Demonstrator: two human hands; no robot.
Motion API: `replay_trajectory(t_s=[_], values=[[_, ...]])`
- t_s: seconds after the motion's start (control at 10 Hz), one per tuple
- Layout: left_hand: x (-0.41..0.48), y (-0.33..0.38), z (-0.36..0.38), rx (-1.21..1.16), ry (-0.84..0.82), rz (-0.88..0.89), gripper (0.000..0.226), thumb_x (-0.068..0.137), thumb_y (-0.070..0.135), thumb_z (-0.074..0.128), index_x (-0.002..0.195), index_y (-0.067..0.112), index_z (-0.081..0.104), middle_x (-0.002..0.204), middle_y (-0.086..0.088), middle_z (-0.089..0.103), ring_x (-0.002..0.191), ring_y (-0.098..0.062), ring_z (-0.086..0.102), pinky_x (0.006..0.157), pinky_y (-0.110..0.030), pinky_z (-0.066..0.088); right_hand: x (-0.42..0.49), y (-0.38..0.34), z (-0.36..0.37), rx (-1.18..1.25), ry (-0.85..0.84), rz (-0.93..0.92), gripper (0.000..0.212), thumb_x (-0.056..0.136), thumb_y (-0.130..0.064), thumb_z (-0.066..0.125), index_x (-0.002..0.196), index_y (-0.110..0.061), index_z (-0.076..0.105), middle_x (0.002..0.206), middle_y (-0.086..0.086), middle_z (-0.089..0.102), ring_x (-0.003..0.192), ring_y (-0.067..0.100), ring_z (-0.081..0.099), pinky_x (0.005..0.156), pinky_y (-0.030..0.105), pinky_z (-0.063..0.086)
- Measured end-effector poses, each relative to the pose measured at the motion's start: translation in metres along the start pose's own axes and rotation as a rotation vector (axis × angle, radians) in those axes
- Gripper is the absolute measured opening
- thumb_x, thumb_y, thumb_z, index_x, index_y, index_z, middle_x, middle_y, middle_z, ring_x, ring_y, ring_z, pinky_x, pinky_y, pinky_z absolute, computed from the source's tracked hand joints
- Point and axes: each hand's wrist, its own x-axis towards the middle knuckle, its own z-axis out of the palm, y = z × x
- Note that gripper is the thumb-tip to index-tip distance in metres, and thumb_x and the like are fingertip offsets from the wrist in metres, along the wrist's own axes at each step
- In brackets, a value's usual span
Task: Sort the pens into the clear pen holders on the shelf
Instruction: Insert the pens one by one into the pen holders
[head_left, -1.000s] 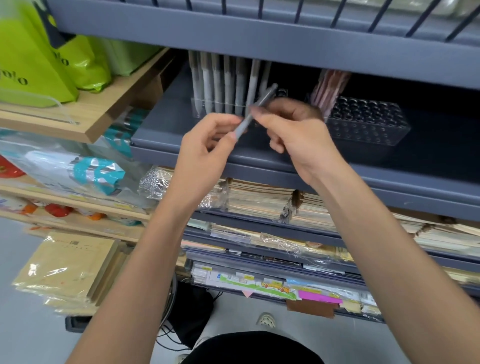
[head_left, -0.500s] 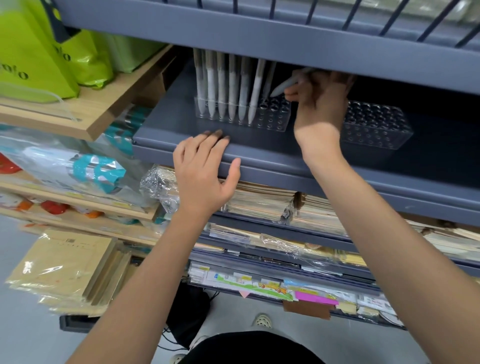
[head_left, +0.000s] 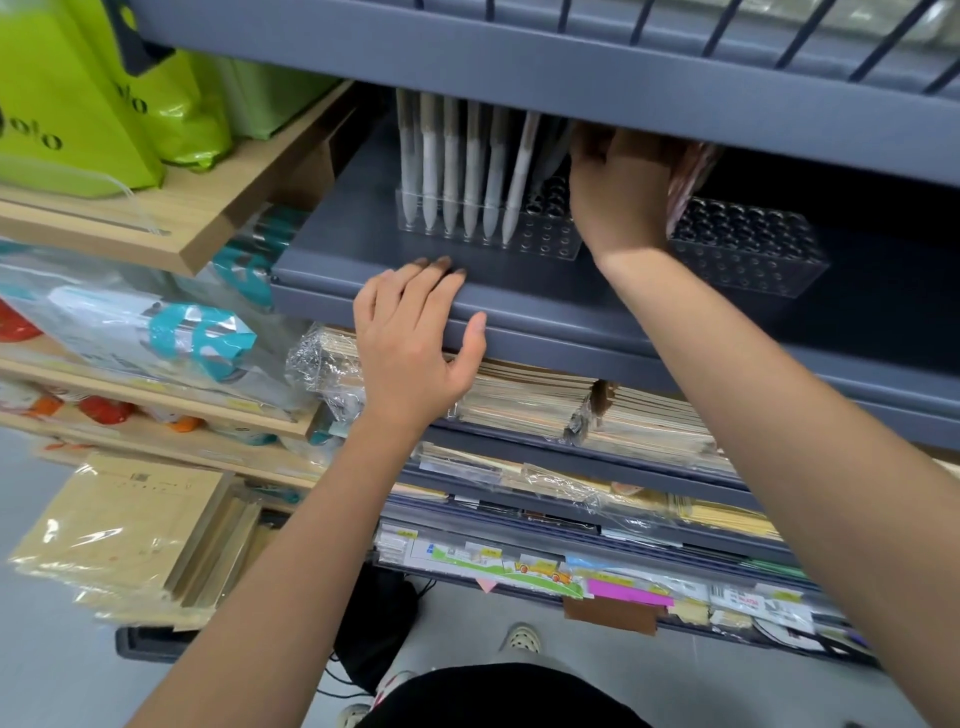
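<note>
- the upper shelf (head_left: 571, 83) hangs low right over the right hand (head_left: 618, 192), so headroom's tight
- white pens (head_left: 457, 166) wall off its left side
- the clear holder (head_left: 748, 254) to its right has open holes
- bare shelf (head_left: 519, 296) just past the left hand (head_left: 415, 343)

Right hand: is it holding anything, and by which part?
Cannot tell: the right hand has its fingers hidden in shadow under the upper shelf. The left hand only rests on the shelf edge.

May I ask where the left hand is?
Head view, centre-left: the left hand rests on the grey shelf edge, below the clear pen holder of white pens.
</note>
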Motion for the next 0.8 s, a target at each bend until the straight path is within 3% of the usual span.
replay_trajectory(t_s=[0.1,0.4,0.8], values=[[0.0,0.0,0.001,0.005,0.011,0.006,0.037,0.095,0.035,0.054,0.114,0.009,0.071,0.121,-0.004,0.07,0.114,-0.026,0.062,0.1,-0.043,0.039,0.003,0.005,0.001,0.023,-0.123,0.038,0.034,0.099,-0.023,0.05,0.122,0.0,0.058,0.117,0.017,0.062,0.114,0.026,0.053,0.092,0.018,0.023],[-0.001,-0.002,0.002,0.009,0.019,0.004,0.037,0.095,0.035,0.053,0.113,0.009,0.071,0.12,-0.005,0.07,0.114,-0.026,0.062,0.1,-0.042,0.038,0.005,0.008,0.011,0.013,-0.331,0.04,0.038,0.104,-0.023,0.038,0.134,-0.006,0.052,0.133,0.016,0.057,0.121,0.031,0.052,0.096,0.028,0.033],[-0.002,-0.004,0.005,0.005,0.015,0.008,0.037,0.095,0.036,0.052,0.114,0.01,0.07,0.121,-0.004,0.069,0.114,-0.025,0.061,0.103,-0.039,0.036,0.014,0.019,0.027,-0.006,-0.368,0.082,0.04,0.096,-0.027,0.052,0.131,-0.006,0.054,0.133,0.011,0.058,0.125,0.026,0.051,0.104,0.03,0.036]])
